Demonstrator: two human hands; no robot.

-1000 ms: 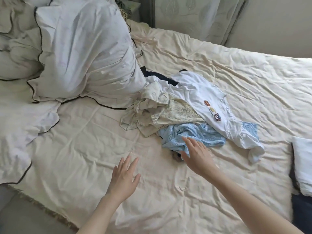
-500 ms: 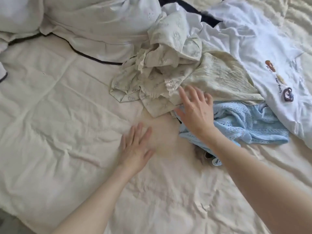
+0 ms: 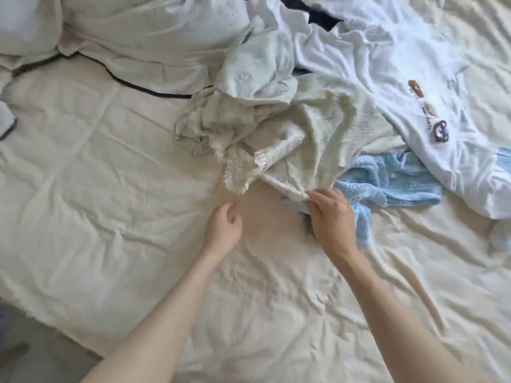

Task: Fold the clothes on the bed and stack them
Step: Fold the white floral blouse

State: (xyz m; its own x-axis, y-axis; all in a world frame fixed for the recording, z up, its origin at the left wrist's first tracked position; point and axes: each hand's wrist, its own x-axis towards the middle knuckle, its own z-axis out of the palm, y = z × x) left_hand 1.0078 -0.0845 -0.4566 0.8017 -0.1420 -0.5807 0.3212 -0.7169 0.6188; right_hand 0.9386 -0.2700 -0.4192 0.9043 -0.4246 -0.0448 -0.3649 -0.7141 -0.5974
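A heap of unfolded clothes lies on the cream bed sheet [image 3: 83, 167]. On top of the heap is a pale cream garment with lace trim [image 3: 312, 134]; my right hand [image 3: 330, 217] pinches its lower edge and pulls it toward me. Under it lies a light blue knit piece [image 3: 392, 183]. A white shirt with small brown prints [image 3: 414, 87] spreads to the right, over something dark [image 3: 320, 16]. A pale green crumpled garment [image 3: 254, 70] sits at the heap's back. My left hand [image 3: 224, 228] hovers just left of the cream garment, fingers loosely curled, holding nothing.
A white duvet with black piping [image 3: 143, 37] is bunched at the back left, touching the heap. The bed's near edge [image 3: 55, 335] runs across the lower left, with floor beyond it.
My right hand went from lying flat on the heap to pinching the cream garment's edge and drawing it toward me. My left hand lifted off the sheet and its fingers curled.
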